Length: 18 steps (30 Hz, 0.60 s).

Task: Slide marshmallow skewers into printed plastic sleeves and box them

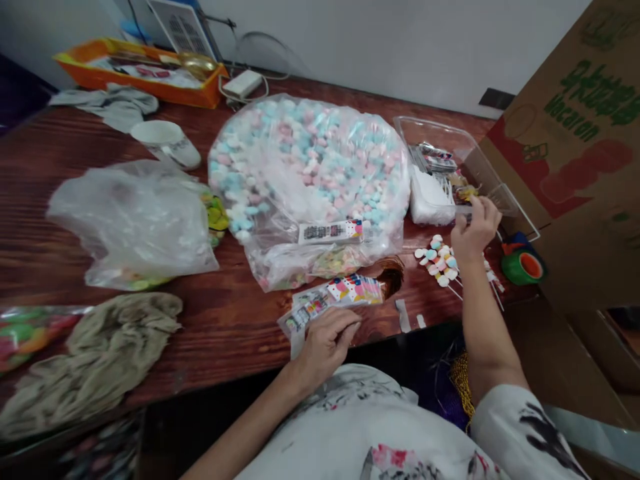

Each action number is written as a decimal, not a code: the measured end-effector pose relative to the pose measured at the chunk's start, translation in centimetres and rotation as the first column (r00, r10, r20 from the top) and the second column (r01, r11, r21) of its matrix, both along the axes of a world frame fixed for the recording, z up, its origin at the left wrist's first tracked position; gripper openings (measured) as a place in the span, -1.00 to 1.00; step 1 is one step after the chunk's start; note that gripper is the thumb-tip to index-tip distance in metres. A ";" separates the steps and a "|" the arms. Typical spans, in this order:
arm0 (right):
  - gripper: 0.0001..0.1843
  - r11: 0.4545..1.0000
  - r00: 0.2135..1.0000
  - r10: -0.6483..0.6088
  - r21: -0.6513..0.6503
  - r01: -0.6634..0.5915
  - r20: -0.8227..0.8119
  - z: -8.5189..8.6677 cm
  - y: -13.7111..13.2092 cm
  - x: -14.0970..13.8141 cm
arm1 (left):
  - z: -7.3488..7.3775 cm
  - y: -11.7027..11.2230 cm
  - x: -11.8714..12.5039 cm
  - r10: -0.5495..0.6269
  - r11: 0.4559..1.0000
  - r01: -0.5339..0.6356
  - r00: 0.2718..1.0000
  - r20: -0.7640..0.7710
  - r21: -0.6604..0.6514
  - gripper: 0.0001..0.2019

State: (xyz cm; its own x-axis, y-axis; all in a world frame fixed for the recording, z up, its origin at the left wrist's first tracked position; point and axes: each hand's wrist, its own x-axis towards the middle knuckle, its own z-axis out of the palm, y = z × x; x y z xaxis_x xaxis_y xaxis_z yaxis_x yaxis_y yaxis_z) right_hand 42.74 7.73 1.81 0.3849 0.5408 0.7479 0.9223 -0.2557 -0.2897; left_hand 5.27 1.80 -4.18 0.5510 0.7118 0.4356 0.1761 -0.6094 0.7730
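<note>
My left hand point(327, 343) rests at the table's near edge with its fingers curled on a stack of small printed packets point(333, 297). My right hand point(474, 230) is raised at the right, fingers pinched together at the front rim of a clear plastic tray point(505, 193); what it pinches is too small to make out. Just below that hand lie pastel marshmallow skewers point(440, 263) on thin sticks. A big clear bag of pink, blue and white marshmallows point(310, 167) fills the middle of the wooden table point(75, 147).
A cloudy plastic bag point(130, 223) and a crumpled khaki cloth point(100, 360) lie left. A white cup point(167, 141), grey cloth and orange tray point(135, 70) sit at the back. A green tape roll point(523, 265) and a large cardboard box point(575, 153) stand right.
</note>
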 end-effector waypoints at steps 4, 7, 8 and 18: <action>-0.76 0.905 0.958 0.271 -0.315 -0.288 -0.096 -2.9 -2.6 -6.2 | -0.7 0.2 -0.5 -0.032 0.988 0.033 0.999 -0.013 0.149 -0.82; -0.78 0.797 0.928 0.331 -0.477 -0.371 -0.168 -3.0 -3.0 -8.2 | -0.8 0.3 -1.6 0.010 0.969 0.020 0.993 -0.120 0.248 -0.79; -0.79 0.814 0.929 0.335 -0.448 -0.370 -0.160 -2.6 -3.2 -8.5 | -0.8 0.4 -2.1 0.054 0.960 -0.003 0.983 -0.174 0.279 -0.80; -0.82 0.699 0.740 0.619 -0.244 -0.672 -0.263 -4.5 -9.9 -17.8 | 0.0 1.3 -4.7 0.227 0.934 0.029 0.721 -0.655 0.355 -0.76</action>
State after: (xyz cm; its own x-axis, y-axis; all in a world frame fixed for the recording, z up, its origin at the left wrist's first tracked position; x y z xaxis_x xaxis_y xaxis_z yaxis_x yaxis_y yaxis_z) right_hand 24.96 -2.15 -2.71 -0.0542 0.8834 0.4655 0.8447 0.2892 -0.4505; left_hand 0.57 3.12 -4.16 0.7195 0.6701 0.1825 0.6446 -0.7421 0.1838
